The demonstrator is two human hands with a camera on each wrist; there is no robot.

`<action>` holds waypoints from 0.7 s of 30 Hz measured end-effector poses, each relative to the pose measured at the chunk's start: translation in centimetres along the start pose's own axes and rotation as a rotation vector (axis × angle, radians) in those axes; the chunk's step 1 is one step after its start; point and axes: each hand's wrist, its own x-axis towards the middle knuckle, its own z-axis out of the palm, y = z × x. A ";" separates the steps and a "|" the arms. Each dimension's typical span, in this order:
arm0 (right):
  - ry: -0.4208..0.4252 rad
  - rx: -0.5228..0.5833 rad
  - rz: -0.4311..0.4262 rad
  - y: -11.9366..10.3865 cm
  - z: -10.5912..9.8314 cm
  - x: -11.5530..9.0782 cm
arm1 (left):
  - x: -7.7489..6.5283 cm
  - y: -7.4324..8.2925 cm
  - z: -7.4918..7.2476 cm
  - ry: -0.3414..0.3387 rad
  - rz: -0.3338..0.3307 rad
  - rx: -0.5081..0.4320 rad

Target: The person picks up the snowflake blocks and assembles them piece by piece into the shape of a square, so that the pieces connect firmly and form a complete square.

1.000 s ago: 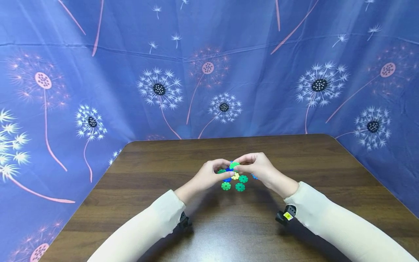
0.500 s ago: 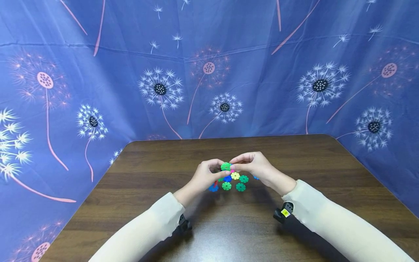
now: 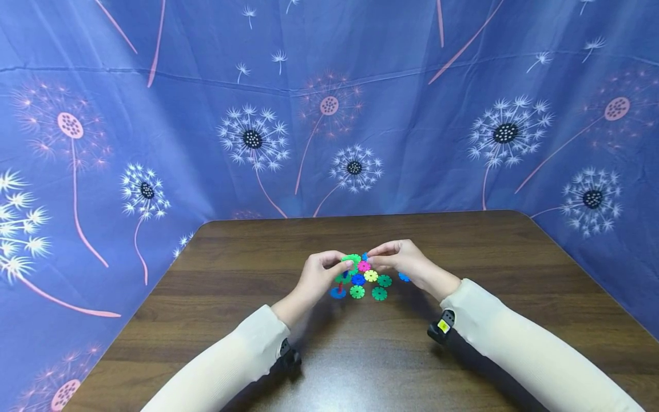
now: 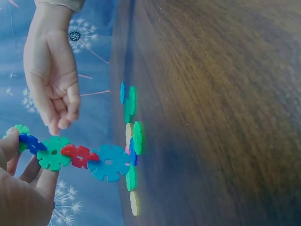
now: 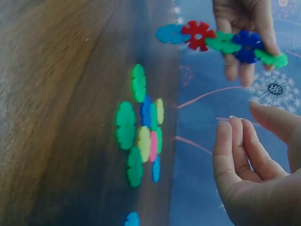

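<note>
My left hand (image 3: 316,276) pinches the top of a chain of interlocking snowflake discs, held above the table. In the left wrist view the chain runs from a light green disc (image 4: 21,130) at the fingers through a dark blue disc (image 4: 32,144), a green disc (image 4: 54,153) and a red disc (image 4: 80,157) to a light blue disc (image 4: 108,163) at the free end. My right hand (image 3: 409,266) hovers just right of the chain, its fingers loosely bent and thumb apart, with nothing between them in the right wrist view.
Loose snowflake discs lie flat below the hands: a yellow disc (image 3: 370,276), a pink disc (image 3: 364,266), a blue disc (image 3: 357,280) and several green ones. Another blue piece (image 3: 404,277) lies under the right hand. A dandelion-patterned curtain (image 3: 329,154) hangs behind the wooden table (image 3: 247,252).
The right hand has let go of the light green disc at the chain's top. The left hand has shifted slightly left with the chain, which now shows more fully.
</note>
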 end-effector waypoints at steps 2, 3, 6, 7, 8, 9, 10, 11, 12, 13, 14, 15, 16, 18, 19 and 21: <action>0.005 -0.033 0.021 0.4 0.0 0.3 | 0.0 -0.1 -0.1 0.021 -0.010 -0.004; 0.007 -0.048 0.030 0.6 0.0 0.4 | 0.0 -0.1 -0.1 0.031 -0.011 -0.001; 0.017 -0.079 0.052 1.2 0.0 0.7 | -0.2 0.1 -0.2 0.063 -0.026 -0.012; 0.015 -0.088 0.055 1.3 0.0 0.8 | -0.4 0.5 -0.3 0.070 -0.031 -0.019; 0.012 -0.097 0.058 1.5 -0.1 0.9 | -0.6 0.8 -0.5 0.074 -0.038 -0.027; 0.011 -0.105 0.059 1.6 -0.1 0.9 | -0.8 1.3 -0.6 0.077 -0.044 -0.032; 0.013 -0.118 0.060 1.7 -0.2 1.0 | -1.0 1.7 -0.7 0.080 -0.054 -0.040; 0.012 -0.132 0.060 1.9 -0.3 1.1 | -1.2 2.1 -0.8 0.081 -0.061 -0.045; 0.007 -0.148 0.055 2.0 -0.3 1.1 | -1.4 2.5 -0.9 0.082 -0.065 -0.052; 0.000 -0.165 0.051 2.1 -0.5 1.1 | -1.4 2.6 -0.9 0.084 -0.067 -0.059; 0.000 -0.179 0.050 2.3 -0.5 1.2 | -1.4 2.5 -0.9 0.088 -0.075 -0.069; 0.000 -0.193 0.049 2.4 -0.6 1.3 | -1.3 2.3 -1.0 0.093 -0.079 -0.079; -0.002 -0.207 0.048 2.5 -0.7 1.3 | -1.1 1.9 -0.9 0.098 -0.086 -0.092; -0.011 -0.231 0.050 2.8 -0.7 1.4 | -0.8 0.9 -0.9 0.109 -0.090 -0.112; -0.012 -0.242 0.053 2.9 -0.7 1.4 | -0.6 0.3 -0.8 0.114 -0.094 -0.122; -0.014 -0.274 0.064 3.2 -0.6 1.4 | -0.4 -0.6 -0.8 0.124 -0.099 -0.133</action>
